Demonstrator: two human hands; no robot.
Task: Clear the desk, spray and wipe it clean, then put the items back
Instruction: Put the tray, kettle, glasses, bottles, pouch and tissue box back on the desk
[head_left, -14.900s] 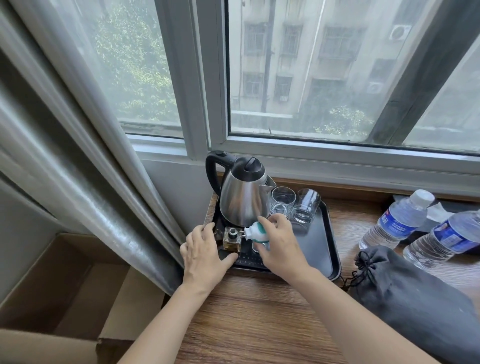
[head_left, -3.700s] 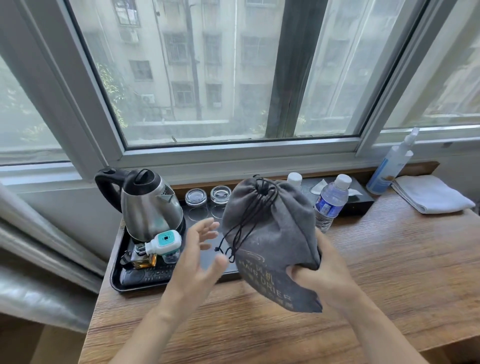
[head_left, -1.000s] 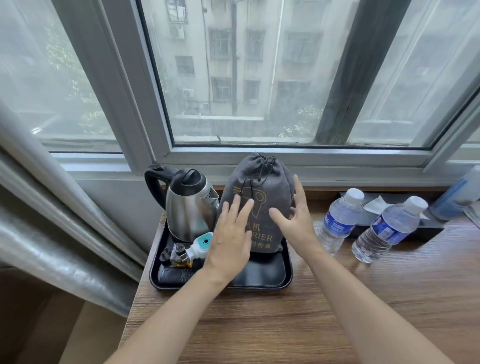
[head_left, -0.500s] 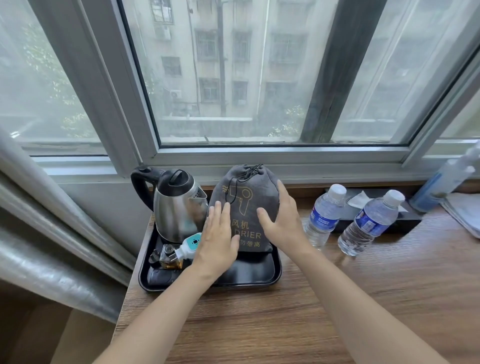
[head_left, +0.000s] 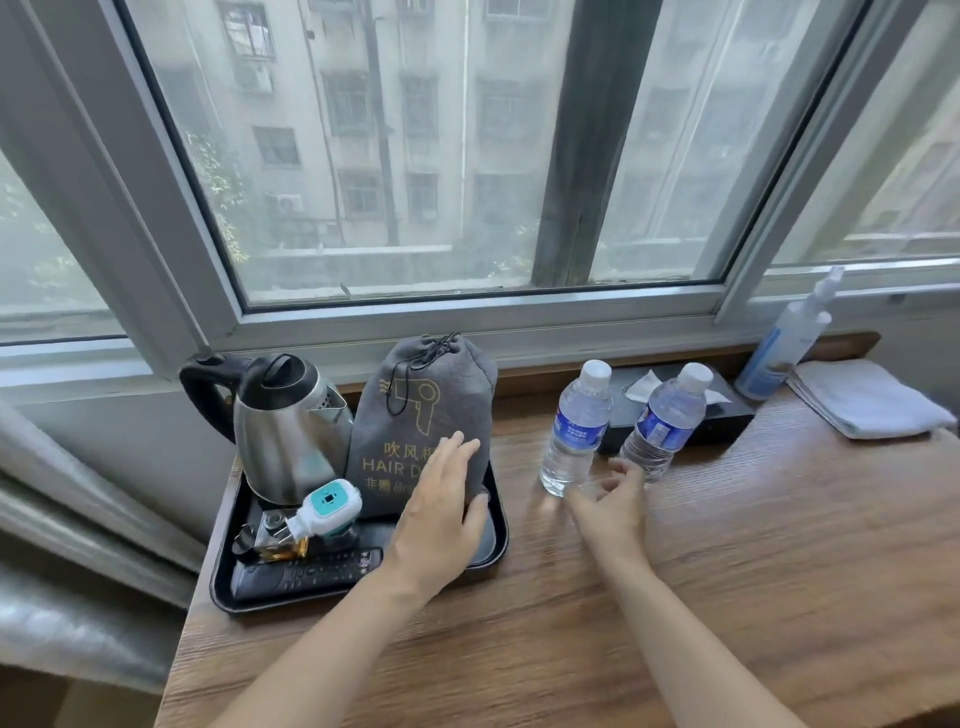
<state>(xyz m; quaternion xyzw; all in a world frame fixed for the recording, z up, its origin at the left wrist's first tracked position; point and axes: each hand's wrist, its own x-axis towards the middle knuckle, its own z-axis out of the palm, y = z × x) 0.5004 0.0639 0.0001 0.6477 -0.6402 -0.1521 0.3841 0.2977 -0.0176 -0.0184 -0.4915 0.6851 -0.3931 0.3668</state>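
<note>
A grey hair-dryer bag (head_left: 415, 405) stands upright in the black tray (head_left: 223, 587) beside the steel kettle (head_left: 283, 431). My left hand (head_left: 441, 509) rests flat against the bag's lower front, fingers straight. My right hand (head_left: 610, 499) hovers blurred over the wooden desk (head_left: 727, 571), fingers loosely curled, holding nothing, just in front of two water bottles (head_left: 576, 426) (head_left: 665, 421). A teal-and-white plug-in device (head_left: 324, 506), a small amber bottle (head_left: 275, 540) and a remote control (head_left: 311, 569) lie at the tray's front.
A black tissue box (head_left: 727, 415) sits behind the bottles. A blue spray bottle (head_left: 784, 338) leans by the window sill, with a folded white cloth (head_left: 862, 400) next to it. A grey curtain (head_left: 78, 519) hangs at the left desk edge.
My right hand has left the bag and moved right toward the water bottles. My left hand stays on the bag, which now stands alone in the tray.
</note>
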